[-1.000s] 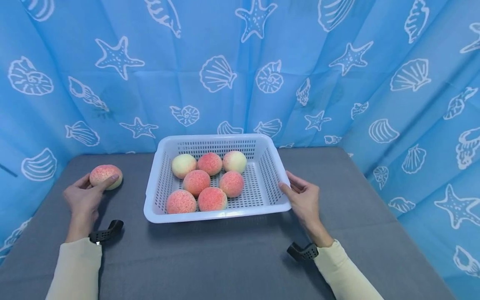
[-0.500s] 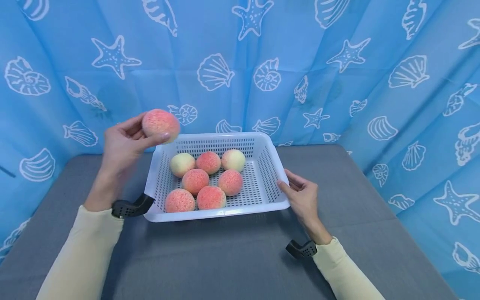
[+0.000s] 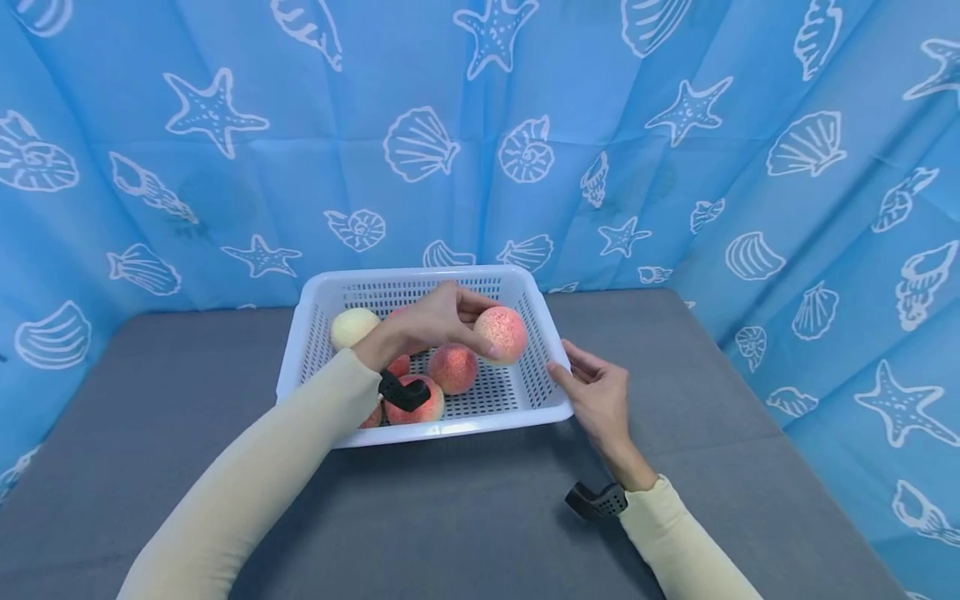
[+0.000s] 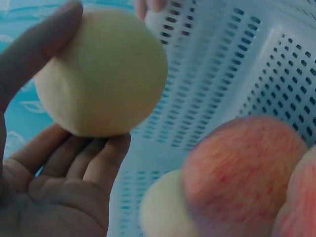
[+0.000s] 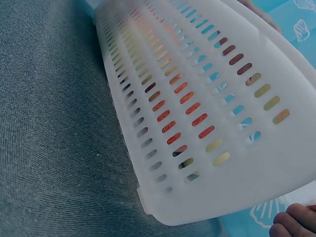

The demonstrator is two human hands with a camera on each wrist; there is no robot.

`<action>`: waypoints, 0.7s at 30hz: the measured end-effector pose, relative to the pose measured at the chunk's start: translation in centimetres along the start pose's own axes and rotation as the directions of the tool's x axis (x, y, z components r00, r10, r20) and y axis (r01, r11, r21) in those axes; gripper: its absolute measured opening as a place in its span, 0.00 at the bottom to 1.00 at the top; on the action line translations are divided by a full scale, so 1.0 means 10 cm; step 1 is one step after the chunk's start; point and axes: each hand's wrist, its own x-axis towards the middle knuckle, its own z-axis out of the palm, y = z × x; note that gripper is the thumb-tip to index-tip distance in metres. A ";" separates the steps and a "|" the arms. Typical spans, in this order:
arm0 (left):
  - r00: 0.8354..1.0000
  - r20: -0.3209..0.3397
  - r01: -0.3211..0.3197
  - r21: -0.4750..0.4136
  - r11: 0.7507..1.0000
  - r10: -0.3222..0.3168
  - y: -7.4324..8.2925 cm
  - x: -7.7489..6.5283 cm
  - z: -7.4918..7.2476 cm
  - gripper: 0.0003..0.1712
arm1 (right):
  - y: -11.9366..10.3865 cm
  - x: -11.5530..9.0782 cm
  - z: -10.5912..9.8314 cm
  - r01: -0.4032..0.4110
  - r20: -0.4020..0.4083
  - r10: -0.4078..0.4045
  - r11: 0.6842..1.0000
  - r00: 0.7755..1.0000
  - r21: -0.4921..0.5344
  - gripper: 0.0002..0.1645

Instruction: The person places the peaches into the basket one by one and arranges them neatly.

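My left hand (image 3: pixel 438 317) holds a peach (image 3: pixel 501 335) with pink top and pale yellow underside, thumb on one side and fingers on the other. It is over the right part of a white perforated plastic basket (image 3: pixel 457 428). In the left wrist view the peach's yellow side (image 4: pixel 103 74) faces the camera. My right hand (image 3: pixel 602 392) grips the basket's right rim, thumb on the near side. Inside the basket lie several more peaches, among them a pale one (image 3: pixel 352 327) and a red one (image 3: pixel 453 368); the left hand and forearm hide some of them.
The basket stands on a table with a grey cloth (image 3: pixel 465 517). A blue curtain (image 3: pixel 315 150) with white shells and starfish hangs behind and along the right side. Each wrist carries a black camera mount, such as the right one (image 3: pixel 597 501).
My left hand has lifted the peach from the table at the left and carried it rightward over the basket. The right hand keeps its grip on the rim.
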 end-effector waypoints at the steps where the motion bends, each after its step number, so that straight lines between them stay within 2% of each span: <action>1: 1.000 0.020 0.019 0.008 1.000 -0.019 -0.03 0.03 0.02 0.40 | 0.00 0.00 0.00 -0.002 0.004 0.002 1.000 1.000 0.004 0.26; 7: 0.991 0.106 0.070 0.119 0.990 -0.083 -0.16 0.16 0.15 0.38 | 0.00 0.00 0.00 0.008 0.000 -0.008 1.000 1.000 0.025 0.26; 9: 0.989 0.119 0.064 0.159 0.985 -0.083 -0.17 0.18 0.18 0.38 | 0.00 0.00 -0.01 0.014 -0.004 -0.014 1.000 1.000 0.025 0.26; 16: 0.980 0.191 0.019 0.209 0.978 -0.060 -0.19 0.24 0.26 0.38 | 0.00 0.00 -0.01 0.021 -0.001 -0.021 0.999 1.000 0.024 0.25; 21: 0.978 0.197 0.011 0.250 0.968 -0.061 -0.19 0.24 0.27 0.36 | 0.00 0.00 0.00 0.017 0.002 -0.017 0.999 1.000 0.028 0.25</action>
